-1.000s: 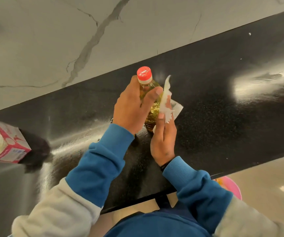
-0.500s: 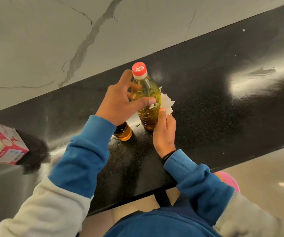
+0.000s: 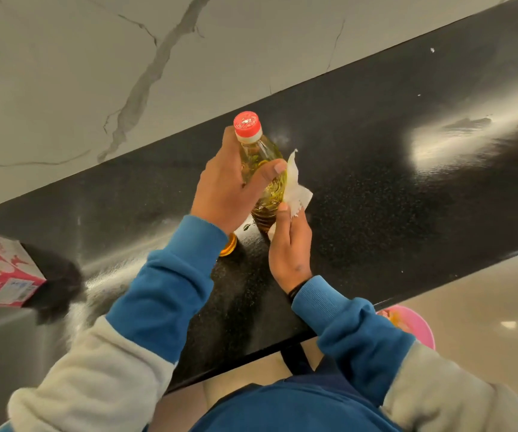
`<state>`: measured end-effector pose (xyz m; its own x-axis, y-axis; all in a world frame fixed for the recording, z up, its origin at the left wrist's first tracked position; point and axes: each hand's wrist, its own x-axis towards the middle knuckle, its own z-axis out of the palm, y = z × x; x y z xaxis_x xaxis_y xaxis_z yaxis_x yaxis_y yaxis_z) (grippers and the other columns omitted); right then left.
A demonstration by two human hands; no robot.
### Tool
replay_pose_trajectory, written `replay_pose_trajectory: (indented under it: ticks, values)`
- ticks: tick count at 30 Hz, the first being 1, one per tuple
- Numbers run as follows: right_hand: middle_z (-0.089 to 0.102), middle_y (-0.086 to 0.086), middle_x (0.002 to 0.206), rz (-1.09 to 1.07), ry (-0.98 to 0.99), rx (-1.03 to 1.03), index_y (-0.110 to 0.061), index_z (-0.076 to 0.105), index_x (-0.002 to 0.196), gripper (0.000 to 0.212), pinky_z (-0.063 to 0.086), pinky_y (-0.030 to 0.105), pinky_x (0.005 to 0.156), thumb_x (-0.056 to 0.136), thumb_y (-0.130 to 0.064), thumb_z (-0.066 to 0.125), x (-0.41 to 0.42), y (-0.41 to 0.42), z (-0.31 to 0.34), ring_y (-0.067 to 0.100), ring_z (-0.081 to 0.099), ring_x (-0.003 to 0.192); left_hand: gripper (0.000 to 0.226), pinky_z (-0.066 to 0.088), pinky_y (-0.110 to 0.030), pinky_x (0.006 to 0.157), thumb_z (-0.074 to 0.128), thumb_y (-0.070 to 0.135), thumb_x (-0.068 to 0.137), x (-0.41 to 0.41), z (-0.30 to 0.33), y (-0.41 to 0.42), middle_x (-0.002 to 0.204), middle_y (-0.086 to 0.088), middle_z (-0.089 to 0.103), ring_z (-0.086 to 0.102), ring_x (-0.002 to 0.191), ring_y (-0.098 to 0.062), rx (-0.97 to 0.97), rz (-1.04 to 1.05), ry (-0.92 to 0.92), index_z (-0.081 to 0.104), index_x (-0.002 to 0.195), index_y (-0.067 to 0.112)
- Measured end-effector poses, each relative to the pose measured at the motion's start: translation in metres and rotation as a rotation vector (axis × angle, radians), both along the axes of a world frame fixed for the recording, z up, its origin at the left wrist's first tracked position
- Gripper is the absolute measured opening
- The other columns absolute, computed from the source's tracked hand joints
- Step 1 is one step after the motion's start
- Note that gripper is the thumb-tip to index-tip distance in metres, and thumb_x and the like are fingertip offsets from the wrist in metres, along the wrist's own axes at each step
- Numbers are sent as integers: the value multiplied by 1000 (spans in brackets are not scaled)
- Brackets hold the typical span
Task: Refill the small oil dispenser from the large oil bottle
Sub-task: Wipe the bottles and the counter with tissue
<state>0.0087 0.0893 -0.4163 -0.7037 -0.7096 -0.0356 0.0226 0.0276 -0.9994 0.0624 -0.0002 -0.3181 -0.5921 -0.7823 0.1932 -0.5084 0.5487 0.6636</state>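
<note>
Head view | left hand [image 3: 225, 194] grip curls round one clear, red-capped large oil bottle [image 3: 261, 173] standing on the glossy black bench [image 3: 391, 188] | right hand [image 3: 289, 244] pinches one white paper tissue [image 3: 296, 190] against its side | wipe downward, bottle steady | one small amber dispenser [image 3: 229, 244] peeks under the left wrist | one pink tissue box [image 3: 5, 269] sits far left

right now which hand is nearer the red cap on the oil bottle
Left. The left hand grips the oil bottle just under the red cap; the right hand holds a tissue lower down.
</note>
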Motion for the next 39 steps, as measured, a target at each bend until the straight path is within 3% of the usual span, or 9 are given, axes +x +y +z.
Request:
replay_pose_trajectory:
  ticks: [4,10,17,19,25,29,32,35,39]
  values:
    - [65,10,113,41,-105,189,0,57,124,43,43,30,90,108,-30,31,-7,3,-7,18,60,103,68,51,-45,90,59,69,89,-8,4,27,117,4,66,68,105,-29,-168,267,-128,40,134,21]
    - [46,-10,73,-30,-192,187,-22,50,77,36,35,29,74,108,-30,33,-8,0,18,6,45,71,69,61,-44,90,60,67,79,11,0,0,116,14,66,69,102,-13,55,9,-75,45,135,30]
    - [64,-5,103,8,-99,-78,-7,56,111,37,48,25,86,108,-35,33,2,-7,52,4,60,97,86,62,-44,82,54,91,69,18,-4,7,107,8,70,70,90,-18,-133,251,-88,55,124,26]
    - [56,5,140,43,-39,-118,-10,45,143,48,44,38,110,106,-37,31,5,-4,50,15,52,131,82,60,-42,82,52,90,71,17,-2,8,104,7,68,68,88,-18,-154,303,-142,52,124,28]
    - [30,7,162,116,137,-45,-12,21,157,55,30,49,119,107,-34,30,9,12,8,20,27,150,61,51,-18,96,69,28,95,27,-8,-10,128,26,52,58,117,8,387,-175,98,27,139,33]
    - [34,7,160,164,72,109,-10,23,157,53,29,40,120,108,-29,32,12,18,-6,17,32,148,68,52,-18,95,76,19,90,31,-11,-18,130,24,50,56,120,10,347,-187,46,29,138,29]
    - [55,10,139,175,34,228,-5,39,147,52,42,36,110,106,-35,32,12,19,-11,18,53,127,76,53,-21,95,87,35,77,31,-13,-17,129,15,56,60,118,-1,249,-88,48,34,132,32]
    - [57,-5,82,145,-61,258,-2,54,101,33,38,8,71,107,-30,37,8,18,-4,-8,53,72,80,54,-20,89,91,44,70,26,-15,-7,123,15,58,63,111,-2,207,23,91,35,127,35]
    - [50,-7,67,17,-90,203,-15,56,77,34,34,14,55,106,-21,41,4,20,8,-6,49,57,80,60,-36,92,89,48,68,16,-20,4,118,17,58,65,108,-8,146,145,152,35,126,35]
